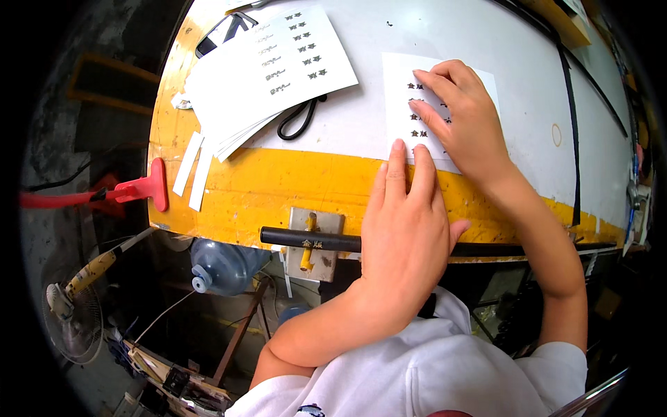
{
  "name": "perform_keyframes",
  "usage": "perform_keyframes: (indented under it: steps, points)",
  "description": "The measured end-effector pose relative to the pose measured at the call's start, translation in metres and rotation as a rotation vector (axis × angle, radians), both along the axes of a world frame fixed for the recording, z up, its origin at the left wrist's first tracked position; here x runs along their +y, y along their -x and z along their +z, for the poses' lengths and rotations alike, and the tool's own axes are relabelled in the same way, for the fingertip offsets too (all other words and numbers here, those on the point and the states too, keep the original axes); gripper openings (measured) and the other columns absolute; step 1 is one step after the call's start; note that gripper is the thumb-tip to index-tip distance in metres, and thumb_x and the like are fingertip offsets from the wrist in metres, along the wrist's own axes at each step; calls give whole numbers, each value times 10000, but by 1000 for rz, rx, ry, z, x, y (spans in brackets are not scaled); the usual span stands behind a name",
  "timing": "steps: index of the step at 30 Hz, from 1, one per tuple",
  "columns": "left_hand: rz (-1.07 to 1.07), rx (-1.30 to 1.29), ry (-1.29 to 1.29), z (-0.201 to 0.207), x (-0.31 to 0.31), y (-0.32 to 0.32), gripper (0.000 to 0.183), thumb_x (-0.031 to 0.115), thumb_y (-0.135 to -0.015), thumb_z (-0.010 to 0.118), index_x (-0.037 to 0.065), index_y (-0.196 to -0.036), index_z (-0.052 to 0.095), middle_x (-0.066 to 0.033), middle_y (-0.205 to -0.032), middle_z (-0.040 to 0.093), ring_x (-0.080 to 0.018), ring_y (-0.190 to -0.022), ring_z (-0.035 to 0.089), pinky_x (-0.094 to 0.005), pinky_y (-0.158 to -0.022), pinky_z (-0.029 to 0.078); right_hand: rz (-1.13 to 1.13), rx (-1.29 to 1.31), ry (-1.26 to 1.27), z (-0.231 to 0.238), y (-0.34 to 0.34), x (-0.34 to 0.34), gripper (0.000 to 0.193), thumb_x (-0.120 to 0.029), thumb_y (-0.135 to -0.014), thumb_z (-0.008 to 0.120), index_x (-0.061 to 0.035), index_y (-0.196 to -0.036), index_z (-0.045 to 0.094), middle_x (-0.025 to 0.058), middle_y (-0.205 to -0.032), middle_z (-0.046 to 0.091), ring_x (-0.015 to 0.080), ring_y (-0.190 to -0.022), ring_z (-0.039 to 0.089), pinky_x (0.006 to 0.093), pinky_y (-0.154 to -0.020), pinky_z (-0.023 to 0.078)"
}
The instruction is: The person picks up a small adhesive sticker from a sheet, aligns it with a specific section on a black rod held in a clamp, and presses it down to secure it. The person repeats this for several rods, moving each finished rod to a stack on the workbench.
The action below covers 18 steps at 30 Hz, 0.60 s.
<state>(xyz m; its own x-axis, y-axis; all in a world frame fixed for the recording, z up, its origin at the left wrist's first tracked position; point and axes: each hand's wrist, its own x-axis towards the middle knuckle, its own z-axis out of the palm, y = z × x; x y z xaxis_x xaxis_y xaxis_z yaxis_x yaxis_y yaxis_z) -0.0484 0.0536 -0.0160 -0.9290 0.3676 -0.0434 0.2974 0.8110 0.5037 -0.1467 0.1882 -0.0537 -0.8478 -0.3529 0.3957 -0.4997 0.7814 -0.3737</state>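
Observation:
A white sheet (396, 66) with rows of small dark printed marks lies on the table in front of me. My left hand (406, 222) is stretched out, its fingertips at the sheet's near edge and its thumb apart. Over the sheet curves my right hand (469, 118), thumb and forefinger tips at the printed rows with a gap between them; nothing shows in that gap. Below my left hand, a black rod (278, 235) with a small gold mark rests across a metal block (326, 267) with a yellow peg. My left hand hides part of the rod.
A fanned stack of similar printed sheets (229, 90) lies at left, over a black cord loop (299, 124). Two paper strips (200, 174) and a red clamp (160, 184) are near the table's left edge. Below stand a blue water bottle (229, 264) and a fan (73, 320).

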Motion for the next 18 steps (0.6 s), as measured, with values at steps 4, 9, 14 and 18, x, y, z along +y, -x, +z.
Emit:
perform_keyframes:
  steps: [4,9,14,18]
  points:
    - [33,66,-2,-3,2,0,702,374,-753,722,-87,-1243,520,-203,-1375,471,-338,-1283,444,-370,-1040,384,-52,30,64,-8,-3,-1,247,-55,-788,702,36,-1013,655,92,-962,573,254,-879,562,347,-742,492]
    - [26,85,63,-4,5,2,706,383,-747,721,-73,-1252,532,-199,-1331,526,-323,-1282,461,-364,-1042,385,-92,28,84,-9,-1,2,166,-28,-790,690,42,-940,676,87,-911,583,247,-846,565,338,-717,485]
    - [35,78,73,-4,8,2,695,372,-740,728,-77,-1238,547,-203,-1335,524,-323,-1280,467,-359,-1047,383,-142,-59,178,-8,-2,-1,99,-14,-804,677,23,-894,695,80,-865,589,237,-792,574,331,-678,483]
    - [34,75,78,-3,8,3,683,353,-737,733,-78,-1234,551,-210,-1335,523,-328,-1280,468,-359,-1051,383,-164,-146,290,-8,-2,0,94,-17,-815,676,20,-901,692,76,-872,588,210,-762,587,312,-652,490]
